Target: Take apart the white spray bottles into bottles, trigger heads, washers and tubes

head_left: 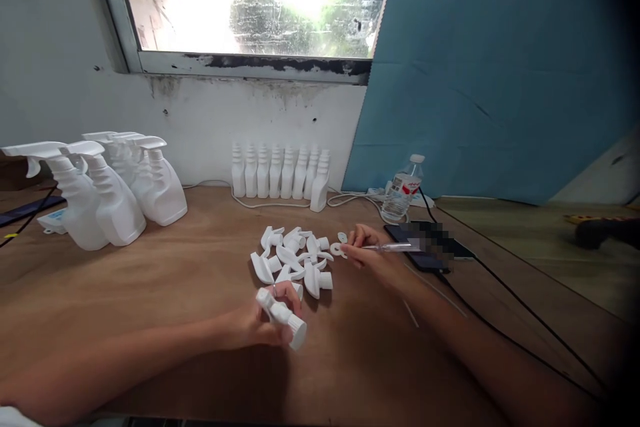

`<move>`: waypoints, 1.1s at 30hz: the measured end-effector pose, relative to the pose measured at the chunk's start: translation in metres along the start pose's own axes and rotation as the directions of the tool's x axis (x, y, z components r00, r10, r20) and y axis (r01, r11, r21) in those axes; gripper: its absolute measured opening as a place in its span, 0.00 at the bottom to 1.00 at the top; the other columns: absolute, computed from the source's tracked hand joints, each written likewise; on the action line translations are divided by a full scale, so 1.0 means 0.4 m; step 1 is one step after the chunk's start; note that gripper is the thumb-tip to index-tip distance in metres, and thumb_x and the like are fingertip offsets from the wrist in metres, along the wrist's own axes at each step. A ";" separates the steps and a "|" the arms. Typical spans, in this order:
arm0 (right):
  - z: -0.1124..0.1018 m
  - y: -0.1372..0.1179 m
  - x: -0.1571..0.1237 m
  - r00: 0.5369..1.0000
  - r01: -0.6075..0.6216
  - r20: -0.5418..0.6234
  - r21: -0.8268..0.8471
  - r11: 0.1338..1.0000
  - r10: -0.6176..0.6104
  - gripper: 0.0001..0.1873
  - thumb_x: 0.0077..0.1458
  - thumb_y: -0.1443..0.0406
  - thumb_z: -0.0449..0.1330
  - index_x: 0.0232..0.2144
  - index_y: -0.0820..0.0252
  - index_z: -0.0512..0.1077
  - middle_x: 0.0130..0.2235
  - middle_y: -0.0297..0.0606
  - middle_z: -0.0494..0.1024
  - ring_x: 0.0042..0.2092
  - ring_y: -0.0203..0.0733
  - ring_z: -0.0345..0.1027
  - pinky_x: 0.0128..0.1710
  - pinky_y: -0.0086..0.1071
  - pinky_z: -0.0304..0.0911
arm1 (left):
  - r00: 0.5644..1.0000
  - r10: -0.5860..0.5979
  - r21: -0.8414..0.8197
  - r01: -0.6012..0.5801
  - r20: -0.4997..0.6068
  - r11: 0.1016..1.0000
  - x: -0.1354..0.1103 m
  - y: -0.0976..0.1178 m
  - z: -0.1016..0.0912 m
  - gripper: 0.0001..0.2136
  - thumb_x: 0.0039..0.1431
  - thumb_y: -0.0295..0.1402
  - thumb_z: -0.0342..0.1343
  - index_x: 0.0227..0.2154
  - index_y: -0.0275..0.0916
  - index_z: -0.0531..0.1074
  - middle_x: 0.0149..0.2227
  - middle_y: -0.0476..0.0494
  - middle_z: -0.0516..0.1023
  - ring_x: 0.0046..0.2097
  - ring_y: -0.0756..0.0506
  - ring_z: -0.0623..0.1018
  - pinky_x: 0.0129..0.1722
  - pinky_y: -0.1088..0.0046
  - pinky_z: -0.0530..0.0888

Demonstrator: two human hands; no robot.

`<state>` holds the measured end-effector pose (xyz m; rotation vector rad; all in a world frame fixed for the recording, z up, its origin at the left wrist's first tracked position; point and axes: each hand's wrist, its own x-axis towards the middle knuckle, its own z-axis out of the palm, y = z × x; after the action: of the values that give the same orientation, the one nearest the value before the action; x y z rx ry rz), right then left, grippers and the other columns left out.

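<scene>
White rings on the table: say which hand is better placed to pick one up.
The right hand, probably: it is at the white rings, though gripping a slim clear tube. The left hand is farther away, holding a spray head.

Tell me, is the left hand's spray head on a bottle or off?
Off. The left hand holds the spray head, with nothing visibly attached at its ribbed collar.

White spray heads [312, 279], brown table [200, 260]

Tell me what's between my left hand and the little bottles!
In the head view, a pile of spray heads lies between your left hand and the little bottles, with a cord beyond it, near the bottles.
</scene>
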<state>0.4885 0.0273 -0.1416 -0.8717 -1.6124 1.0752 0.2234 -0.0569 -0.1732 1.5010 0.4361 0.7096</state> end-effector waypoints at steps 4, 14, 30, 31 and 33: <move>-0.085 0.067 0.047 0.981 -0.090 -0.184 -0.192 0.977 0.054 0.20 0.45 0.57 0.67 0.21 0.59 0.59 0.17 0.28 0.65 0.19 0.30 0.55 0.20 0.26 0.46 | 0.919 0.391 0.551 -0.300 -0.053 0.779 -0.025 0.000 -0.085 0.17 0.53 0.34 0.61 0.42 0.39 0.62 0.38 0.41 0.68 0.36 0.47 0.69 0.36 0.72 0.66; -0.108 0.127 0.066 0.966 -0.171 -0.211 -0.103 0.980 0.147 0.19 0.42 0.56 0.67 0.26 0.57 0.60 0.16 0.26 0.65 0.18 0.31 0.56 0.18 0.26 0.47 | 0.876 0.361 0.872 0.122 -0.319 0.475 0.000 0.000 -0.334 0.15 0.57 0.33 0.53 0.47 0.39 0.61 0.50 0.38 0.61 0.44 0.44 0.70 0.45 0.67 0.69; -0.109 0.081 0.065 0.948 -0.179 -0.270 -0.007 0.984 0.171 0.20 0.41 0.54 0.67 0.32 0.61 0.70 0.34 0.39 0.74 0.26 0.34 0.66 0.20 0.26 0.56 | 0.950 0.258 0.909 0.055 -0.174 0.412 0.010 -0.016 -0.351 0.23 0.48 0.20 0.47 0.50 0.36 0.63 0.52 0.37 0.65 0.55 0.41 0.65 0.57 0.60 0.62; -0.106 0.077 0.064 0.948 -0.178 -0.268 -0.008 0.984 0.170 0.20 0.41 0.54 0.67 0.32 0.61 0.70 0.34 0.39 0.74 0.26 0.34 0.66 0.20 0.26 0.56 | 0.947 0.273 0.918 0.051 -0.170 0.394 0.008 -0.005 -0.351 0.24 0.48 0.20 0.47 0.51 0.36 0.63 0.53 0.38 0.65 0.56 0.41 0.64 0.58 0.61 0.62; -0.100 0.072 0.060 0.950 -0.176 -0.265 -0.012 0.984 0.166 0.20 0.41 0.54 0.67 0.32 0.62 0.71 0.32 0.39 0.74 0.26 0.34 0.66 0.20 0.26 0.56 | 0.915 0.360 0.947 0.064 -0.182 0.316 -0.002 0.034 -0.356 0.23 0.50 0.20 0.46 0.51 0.36 0.63 0.54 0.38 0.64 0.57 0.41 0.64 0.59 0.62 0.61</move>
<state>0.5219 0.0688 -0.1554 -1.1449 -1.3561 1.0039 0.1260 0.0479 -0.1671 2.5896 1.1757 0.9600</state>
